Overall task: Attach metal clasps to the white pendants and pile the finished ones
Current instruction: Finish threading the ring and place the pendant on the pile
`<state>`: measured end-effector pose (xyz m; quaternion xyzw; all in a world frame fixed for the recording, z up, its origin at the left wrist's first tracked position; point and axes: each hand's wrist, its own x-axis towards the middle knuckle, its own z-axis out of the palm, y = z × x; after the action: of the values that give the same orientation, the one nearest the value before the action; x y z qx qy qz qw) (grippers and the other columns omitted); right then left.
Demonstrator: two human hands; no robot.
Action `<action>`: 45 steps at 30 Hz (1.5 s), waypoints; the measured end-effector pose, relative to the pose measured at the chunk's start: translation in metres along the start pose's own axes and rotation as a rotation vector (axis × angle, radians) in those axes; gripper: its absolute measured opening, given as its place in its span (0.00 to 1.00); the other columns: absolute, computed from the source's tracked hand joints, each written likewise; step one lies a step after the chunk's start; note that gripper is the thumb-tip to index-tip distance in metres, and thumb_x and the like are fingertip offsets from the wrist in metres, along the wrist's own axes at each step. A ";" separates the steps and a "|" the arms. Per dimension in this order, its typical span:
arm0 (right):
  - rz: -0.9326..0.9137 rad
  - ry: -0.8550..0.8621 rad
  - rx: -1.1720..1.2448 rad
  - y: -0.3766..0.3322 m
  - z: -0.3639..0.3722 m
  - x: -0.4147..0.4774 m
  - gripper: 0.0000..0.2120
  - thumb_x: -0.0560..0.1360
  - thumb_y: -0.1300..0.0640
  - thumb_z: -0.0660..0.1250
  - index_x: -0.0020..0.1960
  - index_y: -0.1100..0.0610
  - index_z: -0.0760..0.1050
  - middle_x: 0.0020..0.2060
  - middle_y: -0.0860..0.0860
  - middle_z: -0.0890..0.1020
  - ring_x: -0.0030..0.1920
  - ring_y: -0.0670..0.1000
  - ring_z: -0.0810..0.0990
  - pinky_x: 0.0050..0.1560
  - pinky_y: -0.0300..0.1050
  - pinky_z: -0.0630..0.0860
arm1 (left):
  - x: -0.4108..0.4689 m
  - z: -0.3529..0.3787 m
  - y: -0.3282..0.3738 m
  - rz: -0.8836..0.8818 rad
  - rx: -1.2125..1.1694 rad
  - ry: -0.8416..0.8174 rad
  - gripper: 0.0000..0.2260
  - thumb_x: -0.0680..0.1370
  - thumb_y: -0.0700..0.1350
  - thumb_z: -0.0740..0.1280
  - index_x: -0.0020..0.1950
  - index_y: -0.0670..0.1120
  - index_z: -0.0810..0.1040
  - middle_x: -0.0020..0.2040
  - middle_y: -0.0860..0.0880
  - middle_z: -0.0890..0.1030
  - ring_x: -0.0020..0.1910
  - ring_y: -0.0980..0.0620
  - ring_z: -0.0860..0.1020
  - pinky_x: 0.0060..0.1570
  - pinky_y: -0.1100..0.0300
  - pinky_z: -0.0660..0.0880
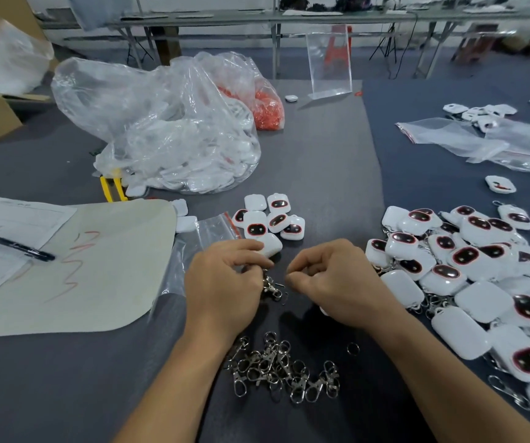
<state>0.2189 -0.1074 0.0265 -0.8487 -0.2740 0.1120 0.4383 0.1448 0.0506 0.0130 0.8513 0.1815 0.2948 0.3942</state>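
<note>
Nearest lies a tangle of shiny metal clasps [283, 369] – too many to count – on the dark table [337, 155]. Above it the left hand [225, 279] curls around one smooth, rounded-square white pendant [271, 244], with a clasp [271, 287] hanging below, its long axis running toward the person. The right hand [327, 282] has its fingers curled and thumb against forefinger – what it pinches, I cannot tell. Six loose pendants [270, 219] sit just beyond, the finished pile [468, 266] at right, and a crinkled plastic bag [177, 139] farther off.
</note>
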 end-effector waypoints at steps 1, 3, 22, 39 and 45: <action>-0.018 -0.082 -0.026 -0.004 -0.002 -0.002 0.04 0.70 0.51 0.77 0.37 0.47 0.85 0.25 0.44 0.81 0.25 0.41 0.74 0.31 0.31 0.69 | 0.000 -0.002 -0.001 0.016 0.018 0.000 0.17 0.68 0.34 0.68 0.37 0.57 0.86 0.41 0.66 0.83 0.51 0.68 0.79 0.55 0.73 0.71; -0.060 -0.257 -0.068 -0.012 -0.006 -0.007 0.07 0.66 0.46 0.80 0.41 0.45 0.84 0.23 0.44 0.76 0.24 0.42 0.70 0.27 0.32 0.66 | 0.000 -0.006 -0.003 0.028 0.037 0.019 0.18 0.68 0.32 0.67 0.39 0.55 0.87 0.41 0.66 0.83 0.50 0.71 0.78 0.54 0.78 0.68; -0.091 -0.130 -0.286 -0.009 0.013 -0.009 0.03 0.72 0.50 0.75 0.40 0.44 0.85 0.31 0.40 0.83 0.37 0.39 0.81 0.38 0.29 0.72 | -0.093 -0.032 -0.006 0.148 0.610 -0.561 0.38 0.74 0.70 0.36 0.81 0.57 0.35 0.80 0.57 0.32 0.76 0.60 0.27 0.75 0.60 0.30; 0.243 0.340 0.298 0.023 -0.011 0.012 0.09 0.67 0.51 0.68 0.34 0.55 0.81 0.22 0.48 0.76 0.23 0.45 0.70 0.30 0.42 0.67 | -0.083 0.031 0.023 0.392 0.505 -0.622 0.33 0.80 0.66 0.49 0.83 0.55 0.48 0.83 0.50 0.41 0.80 0.53 0.33 0.79 0.51 0.36; 0.258 0.428 0.406 0.027 -0.017 0.012 0.15 0.75 0.53 0.66 0.30 0.53 0.80 0.25 0.48 0.77 0.28 0.48 0.74 0.33 0.44 0.72 | -0.037 0.041 0.013 0.422 0.585 -0.630 0.26 0.85 0.59 0.47 0.82 0.57 0.47 0.83 0.48 0.44 0.81 0.50 0.38 0.79 0.51 0.37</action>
<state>0.2457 -0.1248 0.0151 -0.7758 -0.0378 0.0378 0.6287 0.1438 -0.0006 -0.0112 0.9927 -0.0482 0.0326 0.1054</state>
